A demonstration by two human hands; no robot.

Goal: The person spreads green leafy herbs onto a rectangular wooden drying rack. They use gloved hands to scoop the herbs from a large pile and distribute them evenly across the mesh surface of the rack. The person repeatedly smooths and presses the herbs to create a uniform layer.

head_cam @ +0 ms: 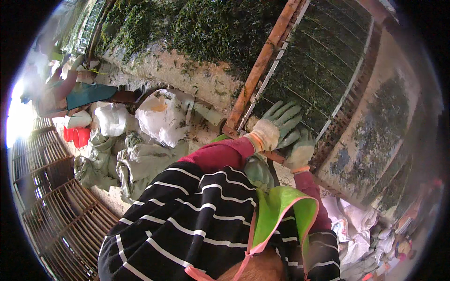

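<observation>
My left hand, in a grey-green coated work glove with a cream cuff, lies with fingers spread over the near end of a long framed rack. Thin wires cross this rack above dark green leafy plant matter. Close beside and partly behind it, my right hand wears a matching glove at the same end of the rack; its fingertips are partly hidden, so its grip does not show. A reddish wooden beam runs along the rack's left side.
More green plant matter covers a pale surface beyond the beam. White sacks, grey-green sacks and red containers stand at left, near another person. Slatted racks line the lower left; whitish bags lie at lower right.
</observation>
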